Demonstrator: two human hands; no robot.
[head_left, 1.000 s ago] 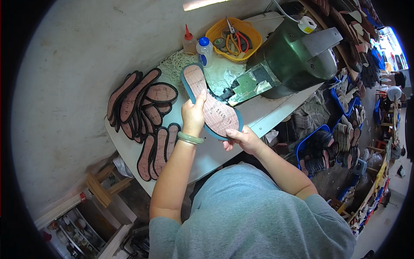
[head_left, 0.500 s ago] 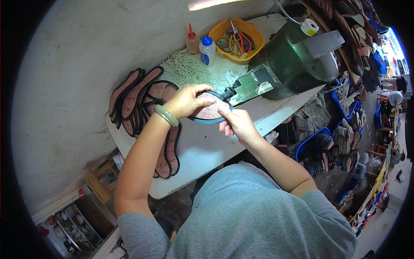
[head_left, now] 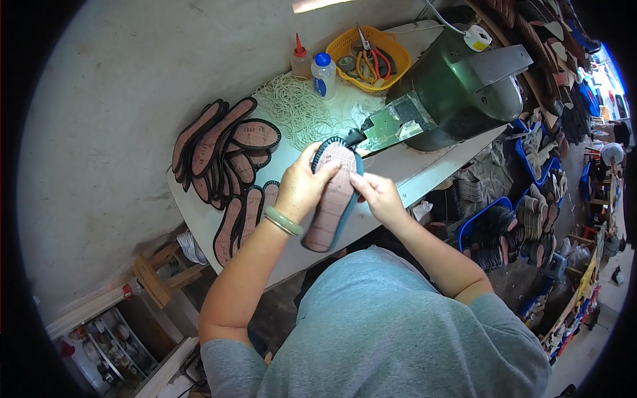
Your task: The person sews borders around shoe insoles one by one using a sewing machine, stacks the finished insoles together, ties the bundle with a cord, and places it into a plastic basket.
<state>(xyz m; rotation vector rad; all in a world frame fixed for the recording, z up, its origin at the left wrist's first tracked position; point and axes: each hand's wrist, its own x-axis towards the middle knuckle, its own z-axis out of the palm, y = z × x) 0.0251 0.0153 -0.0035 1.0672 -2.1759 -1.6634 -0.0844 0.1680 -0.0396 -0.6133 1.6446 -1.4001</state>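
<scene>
A shoe insole (head_left: 326, 222) with a brownish-pink face is held between my two hands, its toe end against the small dark head (head_left: 356, 137) of a green machine (head_left: 434, 86). Black gathered edging runs round the toe's left side, and a blue-grey band shows along the right side. My left hand (head_left: 302, 186) grips the left edge, thumb on the face and fingers hidden beneath. On the right edge, my right hand (head_left: 379, 196) pinches the insole between thumb and fingers. The heel end points toward my body.
Black-edged insoles (head_left: 215, 142) lie heaped on the white table (head_left: 282, 265) at left. Behind are tangled cord (head_left: 292, 109), a red-tipped bottle (head_left: 300, 63), a blue-capped bottle (head_left: 322, 79) and a yellow basket (head_left: 342, 46) with pliers. Blue crates (head_left: 481, 212) stand on the floor at right.
The insole has turned so its heel end now points toward my body. My left hand has moved right and down, my right hand slightly right.
</scene>
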